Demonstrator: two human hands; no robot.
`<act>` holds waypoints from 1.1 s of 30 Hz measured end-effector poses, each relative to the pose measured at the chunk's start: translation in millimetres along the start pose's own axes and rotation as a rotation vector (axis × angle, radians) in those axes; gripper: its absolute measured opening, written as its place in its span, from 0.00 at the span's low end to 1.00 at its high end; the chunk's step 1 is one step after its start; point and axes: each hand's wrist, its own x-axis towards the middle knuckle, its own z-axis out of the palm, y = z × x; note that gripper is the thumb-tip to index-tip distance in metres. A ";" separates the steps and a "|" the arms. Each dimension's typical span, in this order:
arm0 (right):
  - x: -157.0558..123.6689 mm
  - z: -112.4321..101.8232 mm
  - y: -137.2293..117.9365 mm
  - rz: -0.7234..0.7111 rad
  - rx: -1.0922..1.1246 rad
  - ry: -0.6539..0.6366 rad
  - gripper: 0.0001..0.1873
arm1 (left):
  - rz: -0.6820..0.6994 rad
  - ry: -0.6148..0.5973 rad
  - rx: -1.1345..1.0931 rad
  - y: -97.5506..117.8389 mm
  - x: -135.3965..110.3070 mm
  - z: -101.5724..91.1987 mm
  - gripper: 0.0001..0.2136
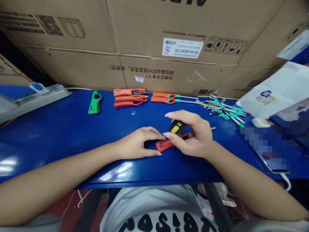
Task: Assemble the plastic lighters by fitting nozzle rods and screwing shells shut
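A red stick lighter (166, 145) lies on the blue table in front of me. My left hand (138, 143) holds its handle end, fingers along the far edge and thumb at the near edge. Closed around a stubby black and yellow screwdriver (177, 127), my right hand (194, 135) keeps it tilted, with its thin shaft pointing down onto the handle. The right hand hides the lighter's middle; a bit of metal tube shows beyond it. Whether the tip sits in a screw is too small to tell.
Behind are a green handle shell (95, 103), stacked orange-red handles (130, 98), two orange lighters (166, 97) and a pile of metal tubes with teal parts (225, 109). A cardboard box (145, 45) walls the back. A power strip (51, 95) lies left, a phone (267, 158) right.
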 end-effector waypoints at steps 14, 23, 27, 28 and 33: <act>-6.6 2.7 2.4 0.047 -0.105 0.035 0.23 | 0.038 0.002 0.014 -2.6 0.1 1.1 0.17; -3.5 -0.7 0.8 0.159 -0.029 -0.071 0.25 | 0.079 0.020 0.041 -3.1 -0.8 2.2 0.17; -2.0 -0.8 -0.4 0.062 -0.126 0.013 0.26 | 0.068 0.019 0.097 -4.1 -1.6 2.3 0.17; -2.1 -0.6 -1.0 0.060 -0.084 -0.004 0.25 | 0.057 0.007 0.118 -3.8 -1.8 1.8 0.17; -2.2 2.3 -4.2 0.087 0.093 -0.068 0.27 | -0.011 -0.028 0.235 0.6 -1.3 -1.0 0.16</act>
